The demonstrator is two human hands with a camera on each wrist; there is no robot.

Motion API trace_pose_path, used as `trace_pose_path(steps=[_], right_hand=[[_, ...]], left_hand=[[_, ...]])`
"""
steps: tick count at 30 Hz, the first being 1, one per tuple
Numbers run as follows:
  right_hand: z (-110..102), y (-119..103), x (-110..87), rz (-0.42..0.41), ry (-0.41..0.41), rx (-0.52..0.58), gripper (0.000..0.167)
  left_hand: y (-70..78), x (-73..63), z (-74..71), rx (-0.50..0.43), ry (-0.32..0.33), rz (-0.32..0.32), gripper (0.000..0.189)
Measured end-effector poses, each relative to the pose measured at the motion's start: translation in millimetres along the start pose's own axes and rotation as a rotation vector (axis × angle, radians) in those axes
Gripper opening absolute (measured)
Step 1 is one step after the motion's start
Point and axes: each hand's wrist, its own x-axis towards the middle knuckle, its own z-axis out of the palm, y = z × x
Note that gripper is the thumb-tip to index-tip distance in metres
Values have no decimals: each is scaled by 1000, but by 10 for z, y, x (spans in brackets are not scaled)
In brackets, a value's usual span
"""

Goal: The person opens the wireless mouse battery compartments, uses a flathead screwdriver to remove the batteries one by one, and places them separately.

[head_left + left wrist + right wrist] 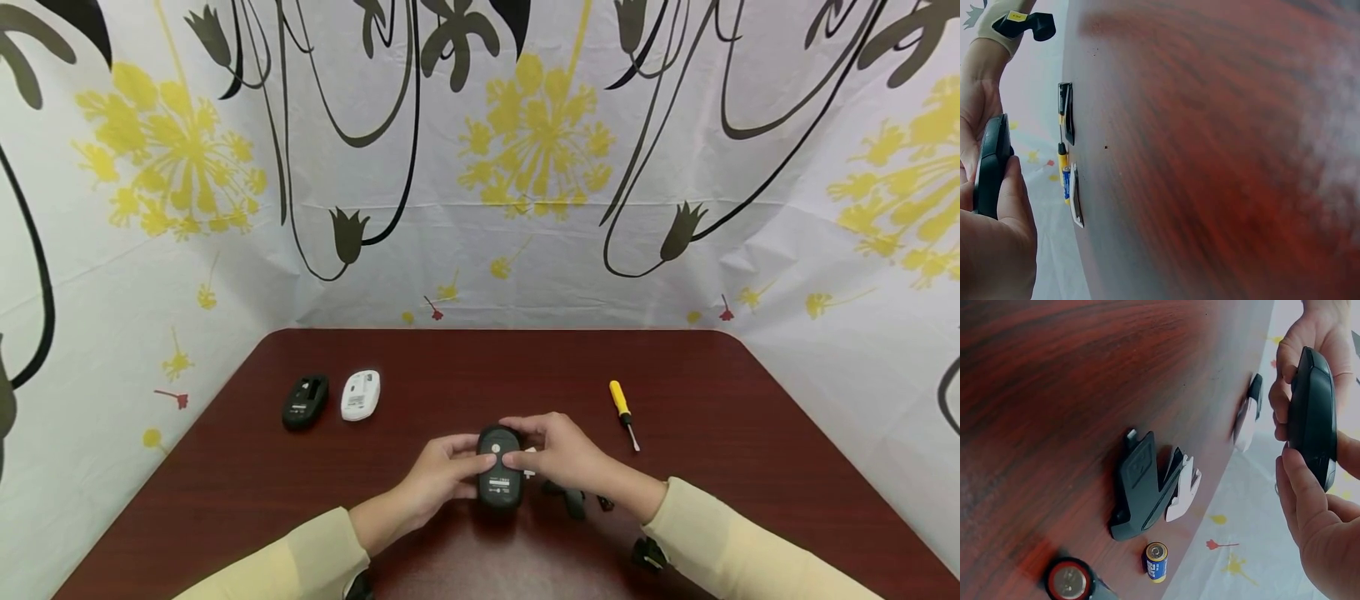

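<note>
Both hands hold a black computer mouse [500, 492] with its labelled underside facing up, raised over the table. My left hand [438, 475] grips its left side, thumb lying on the underside. From the right, my right hand [562, 450] grips it too, with the thumb on the underside and fingers around the far end. The mouse [1313, 419] appears edge-on in the right wrist view, between the fingers of the two hands. A white plastic cover [1183, 490] and a black plastic cover [1138, 490] lie on the table near the right hand.
Another black mouse [305, 402] with an open hollow and a white mouse [361, 395] lie upside down at the back left. A yellow-handled screwdriver [621, 404] lies at the right. A blue-and-yellow battery [1157, 565] and a second battery [1069, 581] stand near the covers.
</note>
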Motion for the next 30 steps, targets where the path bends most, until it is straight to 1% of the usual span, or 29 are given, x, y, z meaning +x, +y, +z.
trace_pose_path(steps=[8, 13, 19, 24, 28, 30], right_hand=[[10, 2, 12, -7, 13, -36, 52], [13, 10, 10, -1, 17, -38, 53], [15, -2, 15, -16, 37, -38, 51], [-2, -31, 20, -28, 81, -80, 49], [-15, -33, 25, -50, 142, -135, 43], [-22, -37, 26, -61, 170, -140, 41]], left_hand=[[-20, -10, 0, -4, -11, 13, 46], [-31, -8, -10, 4, -2, 14, 46], [-28, -7, -20, -13, -14, 15, 46], [-32, -10, -10, -28, -19, 16, 45], [-29, -14, -5, -35, -27, 18, 44], [-25, -17, -6, -35, -30, 16, 45]])
